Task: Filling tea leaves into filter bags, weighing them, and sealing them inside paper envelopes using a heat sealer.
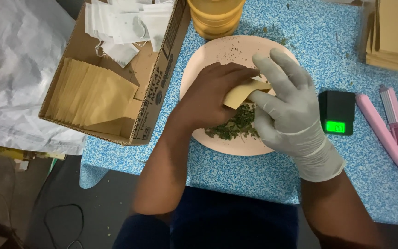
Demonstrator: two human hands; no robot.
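On a blue speckled table [346, 37] sits a round pink plate [199, 60] with dried green leaves [236, 125]. Above it the bare left hand [208, 94] pinches a small tan paper packet [239, 94], and the gloved right hand [289, 110] pinches its other end. If the packet tips, leaves could spill out.

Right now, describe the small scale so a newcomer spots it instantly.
Start at the pale round plate on the blue speckled table. Just right of it, past the gloved right hand, sits the small black scale. Only it has a glowing green display, unlike the pink tool beside it.
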